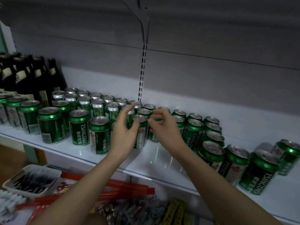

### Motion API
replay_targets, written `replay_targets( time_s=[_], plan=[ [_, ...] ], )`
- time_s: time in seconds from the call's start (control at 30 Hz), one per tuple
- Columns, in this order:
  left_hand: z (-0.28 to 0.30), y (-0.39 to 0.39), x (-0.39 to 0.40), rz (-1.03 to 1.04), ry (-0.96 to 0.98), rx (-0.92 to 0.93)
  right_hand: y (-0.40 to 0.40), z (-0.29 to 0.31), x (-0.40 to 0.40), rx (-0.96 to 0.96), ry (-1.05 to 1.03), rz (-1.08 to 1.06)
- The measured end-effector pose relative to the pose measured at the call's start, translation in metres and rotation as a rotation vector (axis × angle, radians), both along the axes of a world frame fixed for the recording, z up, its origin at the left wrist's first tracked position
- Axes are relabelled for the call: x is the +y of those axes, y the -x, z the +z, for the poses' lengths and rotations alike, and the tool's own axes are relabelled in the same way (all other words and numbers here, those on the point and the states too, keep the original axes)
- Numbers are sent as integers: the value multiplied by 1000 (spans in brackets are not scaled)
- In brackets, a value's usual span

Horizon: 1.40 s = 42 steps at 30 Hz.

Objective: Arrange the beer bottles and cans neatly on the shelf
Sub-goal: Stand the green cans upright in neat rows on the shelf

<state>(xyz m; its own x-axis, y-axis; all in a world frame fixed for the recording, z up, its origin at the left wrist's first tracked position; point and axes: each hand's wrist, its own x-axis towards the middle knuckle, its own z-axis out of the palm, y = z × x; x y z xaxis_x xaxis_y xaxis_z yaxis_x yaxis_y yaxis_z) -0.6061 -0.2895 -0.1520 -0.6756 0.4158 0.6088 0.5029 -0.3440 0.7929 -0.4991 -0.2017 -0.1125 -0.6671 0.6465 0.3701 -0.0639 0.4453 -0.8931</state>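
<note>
White shelf (155,161), glossy, set against a grey slotted back panel (211,46); dim light. Lower tier below holds a clear tray (32,177), red packs (126,187) and mixed small goods, blurred. Dark beer bottles (32,75) with pale labels stand at the far left rear of the shelf. Green Tsingtao cans (79,127) fill the shelf in loose diagonal rows from left to centre, with more green cans (258,172) bunched at right, some close to the front edge. One can (140,132), upright, green with a white-and-red panel and silver top, stands at centre between both hands. Left hand (125,135) sits just beside its left flank, thumb at the rim, fingers spread and lifted, grip released. Right hand (162,125) hovers just right of it, fingers loosely curled over the neighbouring can tops; nothing held that I can see.
</note>
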Motion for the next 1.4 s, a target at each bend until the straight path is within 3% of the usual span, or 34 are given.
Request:
replay_targets(
  time_s=[0.17,0.37,0.63,0.87,1.1,1.27,1.4],
  plan=[
    [43,-20,6,-72,-82,69,-38,44,9,66,-2,40],
    [53,-51,23,-244,7,55,-84,73,26,-67,-100,28],
    [19,-90,39,-557,337,95,-151,69,50,-430,-369,-59],
    [-11,-118,47,-616,527,117,-182,52,61,-803,-499,-62],
    [-20,-127,53,-576,486,59,-178,38,55,-750,-615,-112],
    [-22,-126,52,-573,446,18,-175,35,55,-681,-584,-129],
    [-14,-116,47,-522,375,17,-169,30,54,-510,-495,-139]
  ],
)
